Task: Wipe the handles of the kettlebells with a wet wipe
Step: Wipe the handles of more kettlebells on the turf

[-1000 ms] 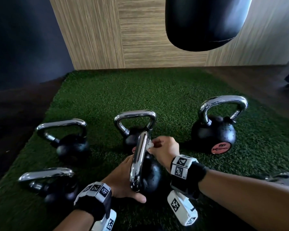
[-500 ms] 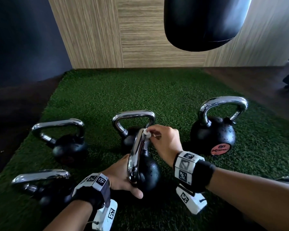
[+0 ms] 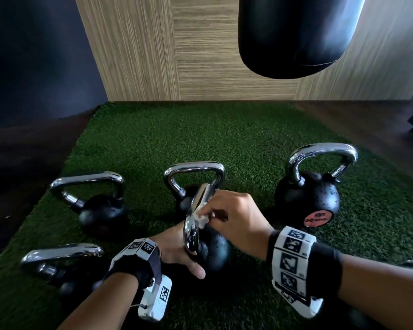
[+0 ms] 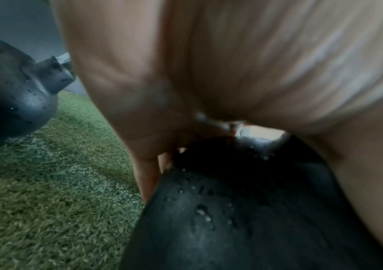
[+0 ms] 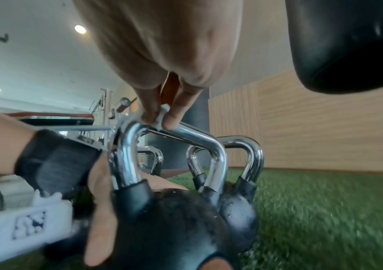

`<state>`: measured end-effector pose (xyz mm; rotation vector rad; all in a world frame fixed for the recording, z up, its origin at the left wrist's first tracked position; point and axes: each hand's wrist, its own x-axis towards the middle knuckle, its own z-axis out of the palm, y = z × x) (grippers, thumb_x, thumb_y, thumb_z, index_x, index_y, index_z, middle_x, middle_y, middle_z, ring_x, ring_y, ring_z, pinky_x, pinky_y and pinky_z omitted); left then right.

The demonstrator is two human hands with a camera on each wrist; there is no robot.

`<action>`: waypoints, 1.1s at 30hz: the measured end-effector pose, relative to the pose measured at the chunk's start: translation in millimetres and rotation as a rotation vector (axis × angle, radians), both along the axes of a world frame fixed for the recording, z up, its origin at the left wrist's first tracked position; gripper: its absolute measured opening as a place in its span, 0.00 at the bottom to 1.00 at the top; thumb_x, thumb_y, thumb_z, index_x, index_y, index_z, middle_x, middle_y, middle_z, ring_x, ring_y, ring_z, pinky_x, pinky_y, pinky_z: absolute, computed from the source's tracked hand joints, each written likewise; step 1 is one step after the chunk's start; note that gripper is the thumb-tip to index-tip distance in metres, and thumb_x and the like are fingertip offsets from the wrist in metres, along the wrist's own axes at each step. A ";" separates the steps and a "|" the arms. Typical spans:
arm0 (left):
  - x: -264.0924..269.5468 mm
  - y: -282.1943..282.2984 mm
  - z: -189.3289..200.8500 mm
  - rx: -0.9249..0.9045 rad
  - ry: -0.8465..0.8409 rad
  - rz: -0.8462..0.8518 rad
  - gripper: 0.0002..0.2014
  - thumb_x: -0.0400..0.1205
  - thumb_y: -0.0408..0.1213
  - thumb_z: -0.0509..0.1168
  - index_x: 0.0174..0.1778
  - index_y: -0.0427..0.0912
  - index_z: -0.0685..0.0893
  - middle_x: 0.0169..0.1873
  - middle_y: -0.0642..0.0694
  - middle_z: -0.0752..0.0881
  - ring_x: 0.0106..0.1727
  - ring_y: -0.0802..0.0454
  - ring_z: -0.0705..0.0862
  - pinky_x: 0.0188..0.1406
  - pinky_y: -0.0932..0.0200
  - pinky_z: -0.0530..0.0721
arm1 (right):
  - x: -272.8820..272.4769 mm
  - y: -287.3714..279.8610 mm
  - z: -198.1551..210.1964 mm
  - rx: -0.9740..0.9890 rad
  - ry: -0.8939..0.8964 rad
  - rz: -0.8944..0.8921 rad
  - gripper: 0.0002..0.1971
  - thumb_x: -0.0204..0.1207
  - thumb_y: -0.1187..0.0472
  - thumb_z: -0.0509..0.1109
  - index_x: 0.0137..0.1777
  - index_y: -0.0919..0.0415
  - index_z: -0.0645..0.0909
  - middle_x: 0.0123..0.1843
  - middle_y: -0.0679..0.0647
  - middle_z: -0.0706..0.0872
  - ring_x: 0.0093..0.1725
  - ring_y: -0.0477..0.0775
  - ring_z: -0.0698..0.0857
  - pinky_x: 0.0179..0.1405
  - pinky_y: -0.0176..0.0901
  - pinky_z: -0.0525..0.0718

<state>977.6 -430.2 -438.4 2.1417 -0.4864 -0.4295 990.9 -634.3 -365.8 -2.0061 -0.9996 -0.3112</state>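
Pinching the wet wipe [image 3: 202,219] against the chrome handle [image 3: 196,217] with the right hand [image 3: 234,217]; bracing the nearest kettlebell [image 3: 212,256] on the turf [image 3: 224,144] with the left hand [image 3: 177,253], grip cupped around its body. Best dragging the wipe down the whole handle, pressing evenly, keeping the bell steady.

Black wristbands [image 3: 324,267] carry white marker-printed blocks, apparently cameras [image 3: 154,303].

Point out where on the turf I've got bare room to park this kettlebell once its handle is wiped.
The widest bare turf lies beyond the kettlebells, toward the wood wall. A smaller gap sits between the middle kettlebell and the pink-labelled one. The near left is crowded: two kettlebells stand close beside the left hand.
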 end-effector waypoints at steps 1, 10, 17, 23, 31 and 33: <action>0.9 -0.4 0.3 0.008 0.011 0.013 0.47 0.62 0.36 0.90 0.76 0.45 0.75 0.69 0.68 0.83 0.76 0.66 0.78 0.72 0.75 0.72 | -0.5 0.0 1.9 0.006 0.086 -0.033 0.12 0.65 0.71 0.83 0.43 0.54 0.93 0.42 0.44 0.92 0.43 0.38 0.89 0.46 0.22 0.81; 4.7 0.7 7.7 0.035 -0.003 -0.042 0.44 0.66 0.35 0.88 0.78 0.55 0.77 0.75 0.66 0.77 0.76 0.77 0.71 0.76 0.75 0.66 | -10.0 6.1 -3.6 -0.015 0.460 -0.055 0.14 0.59 0.64 0.90 0.35 0.48 0.88 0.36 0.44 0.92 0.34 0.35 0.88 0.37 0.27 0.84; 3.1 3.3 6.4 0.057 0.062 -0.003 0.35 0.63 0.48 0.88 0.67 0.62 0.86 0.65 0.67 0.86 0.70 0.70 0.81 0.74 0.69 0.75 | -8.6 8.9 -25.4 -0.058 0.416 -0.086 0.13 0.59 0.61 0.89 0.34 0.49 0.87 0.30 0.40 0.87 0.31 0.33 0.85 0.34 0.24 0.79; 1.8 7.0 -4.6 -0.043 0.109 0.078 0.33 0.61 0.38 0.89 0.60 0.39 0.86 0.58 0.55 0.90 0.63 0.60 0.86 0.67 0.59 0.83 | -7.7 7.5 -39.7 -0.133 0.375 -0.060 0.08 0.62 0.62 0.86 0.37 0.53 0.89 0.30 0.38 0.86 0.33 0.31 0.85 0.35 0.21 0.78; -14.8 -2.2 -1.2 -0.028 0.038 0.044 0.36 0.61 0.35 0.89 0.64 0.56 0.84 0.60 0.77 0.85 0.64 0.79 0.80 0.61 0.81 0.75 | 12.7 10.0 -31.9 -0.381 0.512 0.177 0.08 0.76 0.67 0.77 0.54 0.60 0.92 0.44 0.46 0.91 0.40 0.37 0.86 0.43 0.30 0.83; -21.6 -3.5 1.6 0.005 0.039 0.021 0.34 0.60 0.38 0.89 0.58 0.68 0.85 0.54 0.76 0.87 0.59 0.79 0.83 0.58 0.77 0.79 | 11.1 9.5 -33.1 -0.358 0.562 0.225 0.09 0.77 0.69 0.75 0.54 0.59 0.92 0.49 0.52 0.93 0.44 0.44 0.88 0.46 0.39 0.86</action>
